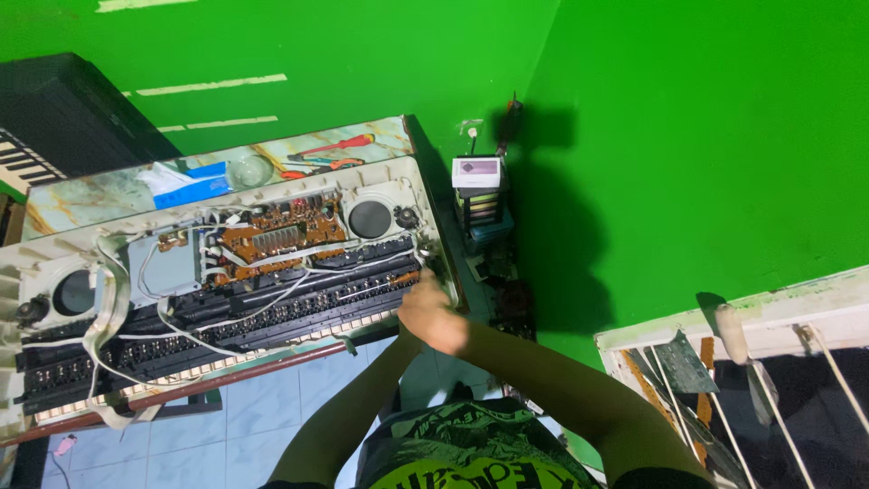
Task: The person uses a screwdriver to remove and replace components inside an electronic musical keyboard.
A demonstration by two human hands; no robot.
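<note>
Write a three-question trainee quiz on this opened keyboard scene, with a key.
1. True or false: the opened electronic keyboard lies with its brown circuit board exposed.
2. Where do the person's hands meet the keyboard? A) at its right end, B) at the left round speaker, C) on the glass bowl
3. Fill in: the red-handled screwdriver lies on the marble-patterned table, on the ____ side of the keyboard from the person.

Key: 1 true; 2 A; 3 far. The two hands overlap at the right end, so what each one grips cannot be told.
</note>
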